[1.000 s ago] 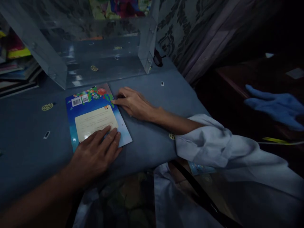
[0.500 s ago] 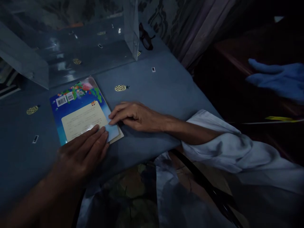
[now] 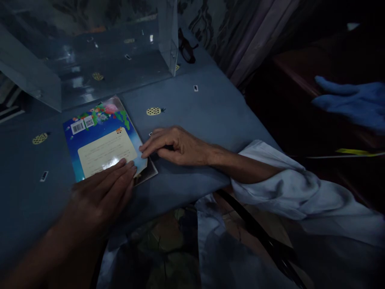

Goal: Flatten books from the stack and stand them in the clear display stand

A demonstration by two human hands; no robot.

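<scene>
The book [image 3: 104,132] lies back cover up on the surface [image 3: 192,116], its lower right corner parted from the layer beneath, between the left hand [image 3: 104,196], spread flat with fingers together over its lower part, apparently to steady it, and the right hand [image 3: 177,146] at its right edge. The right fingers are loosely curled with their tips touching that edge, perhaps to control the loose corner, though whether they pinch it cannot be told. Beyond stand clear panels [image 3: 167,40], with dark glasses [image 3: 187,52] just beside.
</scene>
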